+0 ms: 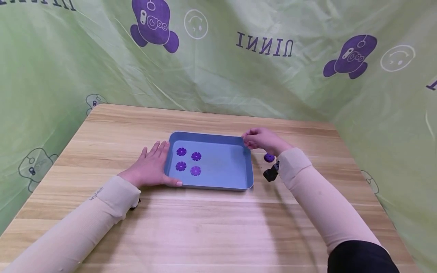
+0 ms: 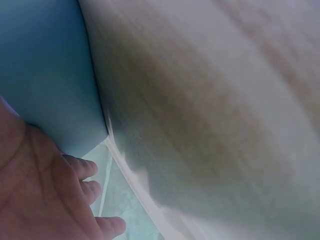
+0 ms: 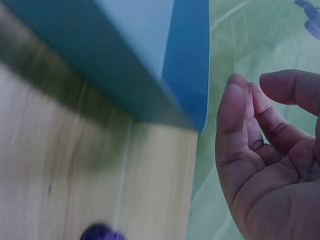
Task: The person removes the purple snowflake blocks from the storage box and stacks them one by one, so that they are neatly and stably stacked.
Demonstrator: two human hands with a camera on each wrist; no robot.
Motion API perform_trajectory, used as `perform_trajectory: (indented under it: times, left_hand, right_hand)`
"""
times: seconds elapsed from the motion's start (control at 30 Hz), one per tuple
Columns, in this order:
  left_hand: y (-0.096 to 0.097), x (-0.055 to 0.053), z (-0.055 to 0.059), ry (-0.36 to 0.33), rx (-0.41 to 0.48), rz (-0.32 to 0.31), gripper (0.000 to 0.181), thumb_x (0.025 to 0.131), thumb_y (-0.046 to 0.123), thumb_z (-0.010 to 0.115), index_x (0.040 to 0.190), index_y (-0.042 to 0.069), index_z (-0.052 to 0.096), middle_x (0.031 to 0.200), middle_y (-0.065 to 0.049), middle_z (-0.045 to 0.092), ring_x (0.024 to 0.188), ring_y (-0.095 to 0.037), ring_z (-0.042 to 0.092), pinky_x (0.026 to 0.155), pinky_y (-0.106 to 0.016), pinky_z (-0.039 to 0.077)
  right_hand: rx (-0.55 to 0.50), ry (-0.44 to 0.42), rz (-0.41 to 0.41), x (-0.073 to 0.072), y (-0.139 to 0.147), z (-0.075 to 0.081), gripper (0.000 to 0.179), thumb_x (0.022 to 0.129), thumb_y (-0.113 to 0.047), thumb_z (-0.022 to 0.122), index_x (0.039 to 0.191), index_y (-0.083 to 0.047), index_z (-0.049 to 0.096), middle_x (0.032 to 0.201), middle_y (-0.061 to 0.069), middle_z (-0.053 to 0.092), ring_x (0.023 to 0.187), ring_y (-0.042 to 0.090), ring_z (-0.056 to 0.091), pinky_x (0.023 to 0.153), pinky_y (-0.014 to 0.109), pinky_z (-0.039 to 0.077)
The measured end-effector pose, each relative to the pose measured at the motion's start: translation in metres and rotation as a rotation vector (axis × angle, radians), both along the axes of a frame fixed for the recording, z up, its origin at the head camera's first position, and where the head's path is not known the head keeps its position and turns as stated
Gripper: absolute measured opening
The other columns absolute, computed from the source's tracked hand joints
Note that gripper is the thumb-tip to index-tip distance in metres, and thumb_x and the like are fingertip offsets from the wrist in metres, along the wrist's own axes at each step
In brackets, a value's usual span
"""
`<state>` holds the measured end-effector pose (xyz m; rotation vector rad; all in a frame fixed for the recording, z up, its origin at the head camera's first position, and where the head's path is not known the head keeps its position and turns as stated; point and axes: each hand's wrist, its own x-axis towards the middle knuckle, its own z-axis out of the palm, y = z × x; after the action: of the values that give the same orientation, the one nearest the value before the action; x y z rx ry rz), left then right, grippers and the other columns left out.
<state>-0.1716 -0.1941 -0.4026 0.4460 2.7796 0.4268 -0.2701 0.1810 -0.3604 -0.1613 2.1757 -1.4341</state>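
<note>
A shallow blue tray (image 1: pixel 223 163) lies on the table with several purple notched discs (image 1: pixel 196 171), like snowflake building pieces, set in two rows in its left half. My left hand (image 1: pixel 151 167) rests at the tray's left side, fingers spread, with the thumb along the near left corner. In the left wrist view its palm (image 2: pixel 40 185) faces the blue tray wall (image 2: pixel 50 75). Over the tray's far right corner is my right hand (image 1: pixel 261 139). Its bent fingers (image 3: pixel 232 110) and thumb stand slightly apart with nothing between them, beside the tray corner (image 3: pixel 187 75).
Just right of the tray, under the right forearm, more purple notched discs (image 1: pixel 269 157) sit on the wooden table (image 1: pixel 205 227). A black wrist camera (image 1: pixel 271 173) hangs below the right cuff. Green printed cloth (image 1: pixel 222 76) surrounds the table at the back and sides.
</note>
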Motion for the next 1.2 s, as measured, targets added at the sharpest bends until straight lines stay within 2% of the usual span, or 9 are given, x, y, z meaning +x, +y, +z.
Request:
perform_trajectory:
  times: [0.2,0.37,0.47,0.57,0.97,1.1,1.2]
  left_hand:
    - [0.000,0.000,0.000,0.011,-0.012,-0.010,0.151,0.068,0.087,0.071,0.160,-0.010,0.001,0.168,-0.029,0.000,0.155,-0.045,-0.006,0.118,-0.067,-0.011]
    - [0.001,-0.001,0.002,0.022,-0.027,-0.017,0.151,0.068,0.088,0.069,0.160,-0.011,0.002,0.168,-0.029,0.000,0.155,-0.045,-0.006,0.118,-0.067,-0.011]
    - [0.002,-0.001,0.003,0.024,-0.029,-0.016,0.150,0.069,0.088,0.069,0.160,-0.011,0.002,0.168,-0.030,0.000,0.155,-0.045,-0.006,0.118,-0.067,-0.011]
    - [0.002,-0.001,0.004,0.020,-0.023,-0.012,0.150,0.069,0.087,0.069,0.160,-0.011,0.002,0.168,-0.030,0.000,0.155,-0.046,-0.006,0.118,-0.068,-0.012]
    - [0.000,0.001,-0.001,0.009,-0.026,-0.002,0.153,0.067,0.089,0.069,0.161,-0.008,-0.001,0.169,-0.028,0.000,0.155,-0.045,-0.006,0.118,-0.067,-0.012]
    - [0.001,0.001,0.000,0.005,-0.021,0.004,0.152,0.067,0.088,0.070,0.161,-0.008,-0.001,0.169,-0.029,0.000,0.155,-0.046,-0.006,0.118,-0.067,-0.012]
    - [0.001,0.001,0.000,0.007,-0.025,0.003,0.152,0.068,0.089,0.069,0.161,-0.009,-0.001,0.169,-0.029,0.000,0.155,-0.046,-0.007,0.117,-0.068,-0.012]
  right_hand:
    - [0.022,-0.009,0.032,-0.003,-0.029,0.005,0.023,0.103,-0.002,0.057,0.121,0.012,0.058,0.098,0.008,0.062,0.090,0.018,0.061,0.098,0.043,0.054]
    - [0.030,-0.016,0.077,-0.002,-0.052,0.007,0.025,0.103,-0.003,0.058,0.124,0.010,0.059,0.109,0.014,0.064,0.108,0.032,0.063,0.105,0.049,0.049]
    - [0.066,-0.008,0.111,-0.002,-0.063,0.006,0.025,0.103,-0.007,0.059,0.124,0.007,0.061,0.119,0.020,0.064,0.116,0.035,0.062,0.104,0.045,0.051]
    - [0.106,0.003,0.137,-0.003,-0.074,0.002,0.024,0.103,-0.011,0.061,0.122,0.004,0.063,0.123,0.021,0.064,0.116,0.033,0.063,0.100,0.040,0.053]
    - [0.097,0.009,0.175,-0.004,-0.117,-0.014,0.025,0.103,-0.013,0.064,0.122,0.003,0.067,0.115,0.014,0.067,0.108,0.025,0.065,0.089,0.033,0.056]
    - [0.119,0.020,0.167,-0.005,-0.126,-0.019,0.023,0.102,-0.014,0.065,0.119,0.001,0.069,0.114,0.012,0.068,0.106,0.024,0.066,0.089,0.032,0.056]
    - [0.129,0.031,0.151,-0.005,-0.131,-0.023,0.021,0.101,-0.012,0.066,0.116,0.001,0.069,0.108,0.010,0.068,0.098,0.022,0.064,0.085,0.031,0.056]
